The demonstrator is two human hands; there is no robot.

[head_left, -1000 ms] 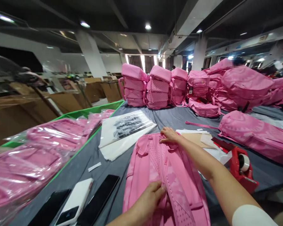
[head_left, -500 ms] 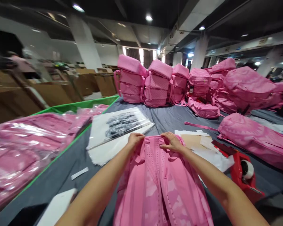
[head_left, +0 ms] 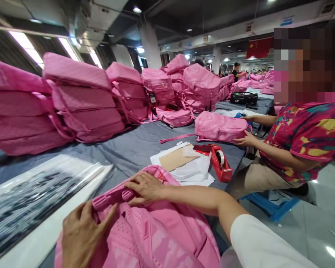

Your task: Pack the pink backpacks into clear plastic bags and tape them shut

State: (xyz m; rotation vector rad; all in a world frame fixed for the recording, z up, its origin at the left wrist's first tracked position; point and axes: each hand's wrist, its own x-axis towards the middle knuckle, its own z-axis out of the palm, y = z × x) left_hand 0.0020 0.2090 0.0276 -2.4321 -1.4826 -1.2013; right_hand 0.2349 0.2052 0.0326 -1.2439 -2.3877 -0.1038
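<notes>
A pink camouflage backpack lies in front of me on the grey cloth, its shoulder straps facing up. My left hand grips its top edge on the left, thumb on the strap side and fingers curled over the rim. Close by, my right hand holds the top edge beside a strap's upper end, fingers bent over the fabric. Left of the backpack lies a stack of clear printed plastic bags.
Stacked pink backpacks line the table's far side. A red tape dispenser stands by white and brown papers. At right, a seated co-worker in a colourful shirt handles another pink backpack.
My view has swung to the right, bringing the co-worker into sight. Both hands still hold the backpack's top edge, and the backpack now appears tilted, with my left hand nearer the camera.
</notes>
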